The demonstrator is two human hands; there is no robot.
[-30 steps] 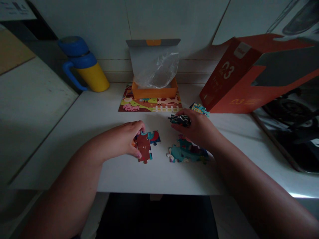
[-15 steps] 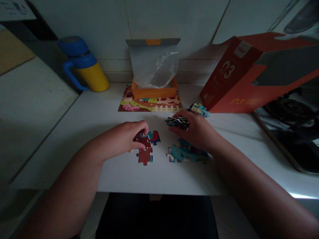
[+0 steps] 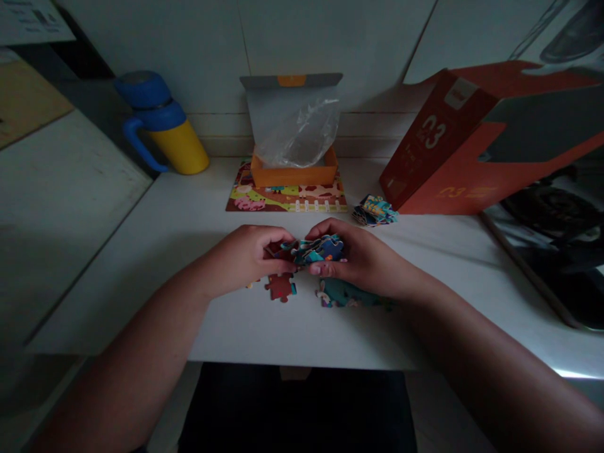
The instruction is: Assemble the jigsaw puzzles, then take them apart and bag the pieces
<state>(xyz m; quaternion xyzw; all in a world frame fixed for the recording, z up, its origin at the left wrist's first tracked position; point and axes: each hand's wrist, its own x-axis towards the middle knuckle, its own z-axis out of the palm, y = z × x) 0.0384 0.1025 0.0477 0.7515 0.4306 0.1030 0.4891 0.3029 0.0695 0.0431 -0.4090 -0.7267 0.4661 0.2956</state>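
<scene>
Close together over the white tabletop, my two hands meet above several jigsaw pieces. My right hand (image 3: 358, 255) is closed around a stack of jigsaw pieces (image 3: 323, 249), mostly blue and teal. Thumb and fingers of my left hand (image 3: 250, 257) pinch dark red jigsaw pieces (image 3: 278, 251) against the left end of that stack; how many is hidden. Below the left fingers a red jigsaw piece (image 3: 280, 287) lies flat, with a yellowish bit beside it. A joined teal patch of puzzle (image 3: 346, 294) lies under my right hand, partly covered by it.
Another pile of jigsaw pieces (image 3: 376, 210) sits by the large red box (image 3: 438, 157). Behind my hands, an orange box (image 3: 295, 176) with a clear plastic bag stands on a farm picture sheet (image 3: 264, 200). A blue and yellow jug (image 3: 177, 145) is at left, a stove (image 3: 557, 251) at right.
My left hand has picked up red and blue pieces from the table and moved right. My right hand has turned its stack and come to meet it. The red piece has shifted slightly.
</scene>
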